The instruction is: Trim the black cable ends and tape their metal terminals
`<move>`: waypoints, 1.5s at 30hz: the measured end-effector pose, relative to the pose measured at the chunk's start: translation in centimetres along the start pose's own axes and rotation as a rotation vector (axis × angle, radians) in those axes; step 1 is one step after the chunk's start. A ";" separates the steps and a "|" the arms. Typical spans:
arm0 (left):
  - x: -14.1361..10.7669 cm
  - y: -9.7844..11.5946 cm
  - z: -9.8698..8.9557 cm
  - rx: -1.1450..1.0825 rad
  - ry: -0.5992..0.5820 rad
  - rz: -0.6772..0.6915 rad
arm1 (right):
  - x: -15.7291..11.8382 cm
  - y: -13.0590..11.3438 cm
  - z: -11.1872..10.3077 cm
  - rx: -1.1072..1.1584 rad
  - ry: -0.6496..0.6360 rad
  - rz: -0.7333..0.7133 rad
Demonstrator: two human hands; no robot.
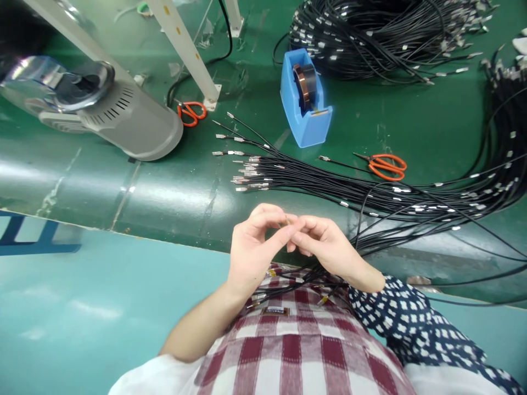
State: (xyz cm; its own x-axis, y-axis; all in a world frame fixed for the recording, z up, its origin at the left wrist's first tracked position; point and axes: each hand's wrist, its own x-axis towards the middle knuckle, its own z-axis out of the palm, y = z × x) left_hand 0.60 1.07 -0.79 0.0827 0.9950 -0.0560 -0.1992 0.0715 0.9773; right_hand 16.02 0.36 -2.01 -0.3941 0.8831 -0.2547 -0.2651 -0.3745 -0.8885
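My left hand (pixel 257 236) and my right hand (pixel 321 241) meet at the bench's front edge, fingertips pinched together. Between them shows a small amber-tinted piece (pixel 287 221); fingers cover most of it, so its kind is unclear. Below, across the checked apron, lie black cables (pixel 284 286), some with yellowish ends. Just beyond my hands, a bundle of black cables (pixel 304 174) with metal-tipped ends and white labels stretches to the right. Behind that bundle stands a blue tape dispenser (pixel 307 123) holding a roll of amber tape (pixel 302 88).
Orange-handled scissors (pixel 387 166) rest by the bundle; another orange-handled pair (pixel 192 113) lies near a white post (pixel 187 52). A grey machine (pixel 127 120) stands at left. Coiled black cables (pixel 370 38) fill the back right. The green bench's front edge (pixel 164 240) runs beside my hands.
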 end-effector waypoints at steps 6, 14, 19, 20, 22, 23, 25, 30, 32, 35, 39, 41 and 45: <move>-0.1 0.0 -0.3 0.022 0.022 -0.012 | 0.0 0.4 0.7 -0.272 0.189 -0.193; 0.2 -0.7 -0.8 0.031 0.055 0.033 | -0.2 0.7 0.6 -0.762 0.347 -0.545; 0.5 -0.9 -0.8 0.093 0.113 0.089 | -0.1 0.7 0.7 -0.889 0.365 -0.614; 0.5 -0.8 -0.8 0.122 0.116 0.105 | -0.1 0.7 0.8 -0.890 0.370 -0.611; 0.4 -0.5 -1.0 0.154 0.088 0.115 | -0.1 0.7 0.8 -0.844 0.367 -0.558; 0.3 -0.3 -1.2 0.148 0.069 0.107 | -0.1 0.6 0.9 -0.791 0.352 -0.502; 0.2 0.2 -1.6 0.108 0.056 0.085 | -0.1 0.4 0.8 -0.627 0.301 -0.344; 0.7 -0.1 -2.3 0.033 0.066 0.007 | 0.0 -0.3 0.8 -0.217 0.174 -0.051; 1.2 -0.6 -2.2 0.007 -0.016 -0.070 | 0.1 -0.7 0.8 -0.138 0.146 -0.005; 1.7 -1.3 -1.8 -0.119 -0.091 -0.145 | 0.1 -1.1 0.8 -0.070 0.100 0.031; 1.9 -1.4 -1.4 -0.192 -0.098 -0.124 | 0.0 -1.2 0.7 -0.027 0.046 0.050; 1.8 -1.2 -1.4 -0.157 -0.114 -0.085 | -0.1 -1.2 0.6 -0.052 0.046 0.048; 1.2 -0.9 -1.6 -0.001 -0.124 0.059 | -0.4 -1.0 0.8 -0.272 0.114 -0.037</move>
State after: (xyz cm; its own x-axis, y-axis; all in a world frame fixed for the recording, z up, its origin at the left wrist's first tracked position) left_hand -0.73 2.36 -2.07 0.1909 0.9812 0.0275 -0.2085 0.0132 0.9779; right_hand 15.76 0.22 -0.72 -0.2828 0.9266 -0.2477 -0.0256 -0.2655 -0.9638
